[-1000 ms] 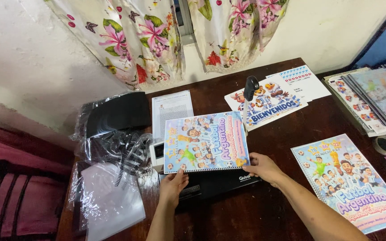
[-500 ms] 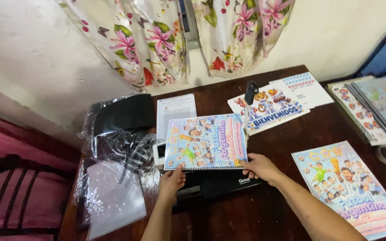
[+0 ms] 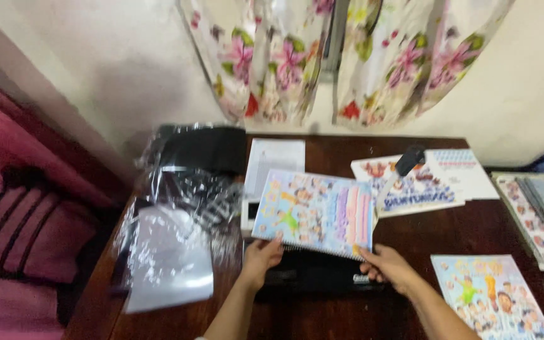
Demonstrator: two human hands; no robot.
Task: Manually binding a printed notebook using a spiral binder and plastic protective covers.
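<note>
A colourful cartoon-printed booklet (image 3: 315,211) lies tilted on top of a black and white binding machine (image 3: 313,280) at the middle of the dark wooden table (image 3: 404,239). My left hand (image 3: 261,257) grips the booklet's lower left edge. My right hand (image 3: 386,267) holds its lower right corner, over the machine's front. The machine's lever with a black handle (image 3: 408,160) sticks up behind the booklet on the right.
Clear plastic sheets and black covers (image 3: 177,214) are piled at the left. A white paper sheet (image 3: 275,157) lies behind the machine. Printed covers (image 3: 420,182) lie at the back right, another (image 3: 492,296) at the front right, stacked booklets (image 3: 539,214) at the far right. Flowered curtains (image 3: 341,56) hang behind.
The view has shifted and blurred. The booklet has tipped slightly, and both hands have stayed at its lower edge on the machine.
</note>
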